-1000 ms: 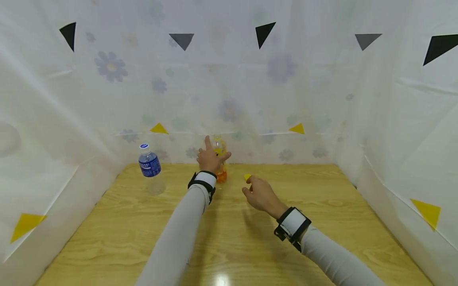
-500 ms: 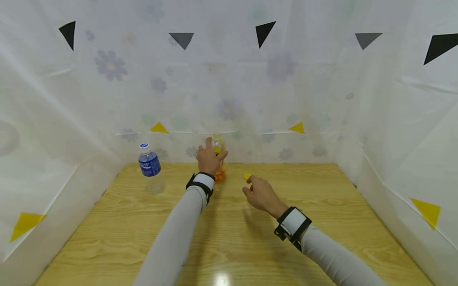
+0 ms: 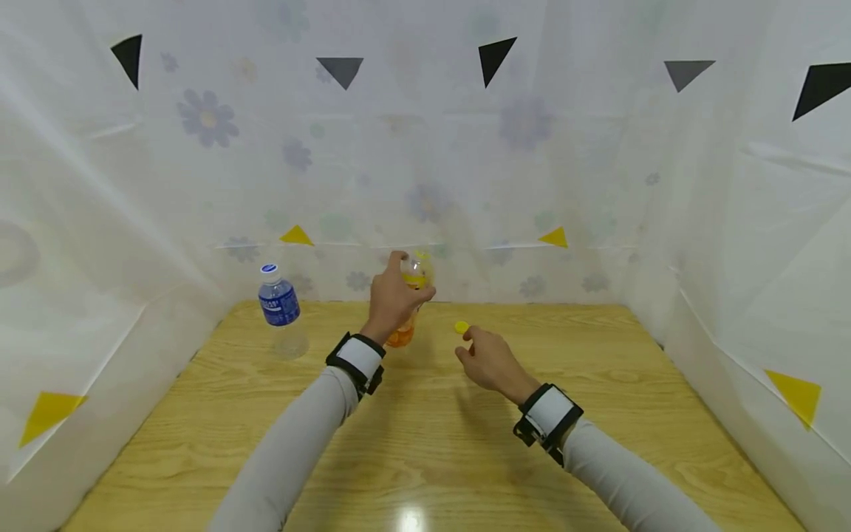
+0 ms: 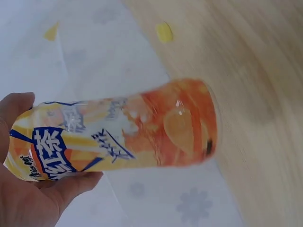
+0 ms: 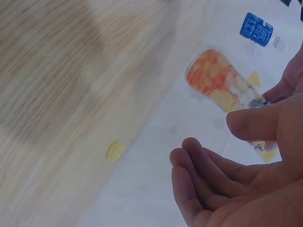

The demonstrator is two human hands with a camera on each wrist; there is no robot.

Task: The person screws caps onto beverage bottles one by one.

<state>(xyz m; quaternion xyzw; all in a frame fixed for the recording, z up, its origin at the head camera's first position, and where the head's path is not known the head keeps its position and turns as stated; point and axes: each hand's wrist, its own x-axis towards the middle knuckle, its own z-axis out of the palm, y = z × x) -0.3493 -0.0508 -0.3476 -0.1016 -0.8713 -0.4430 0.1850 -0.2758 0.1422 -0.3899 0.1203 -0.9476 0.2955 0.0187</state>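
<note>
My left hand (image 3: pixel 394 299) grips a bottle of orange iced tea (image 4: pixel 118 132) around its upper part, thumb on one side and fingers on the other. In the head view the bottle is tilted, its top leaning right; no cap shows on its yellowish neck. Whether its base touches the table I cannot tell. A yellow bottle cap (image 3: pixel 462 326) lies on the table, just beyond the fingertips of my right hand (image 3: pixel 493 363). That hand holds nothing, and its fingers are loosely bent in the right wrist view, where the cap (image 5: pixel 115 151) sits apart from them.
A clear water bottle (image 3: pixel 279 304) with a blue label and white cap stands upright at the back left of the wooden table (image 3: pixel 425 443). White patterned sheeting (image 3: pixel 425 162) encloses the table at the back and both sides.
The left hand has closed around the iced tea bottle, which has gone from upright to tilted, its top swinging right. The right hand and the cap have stayed in place.
</note>
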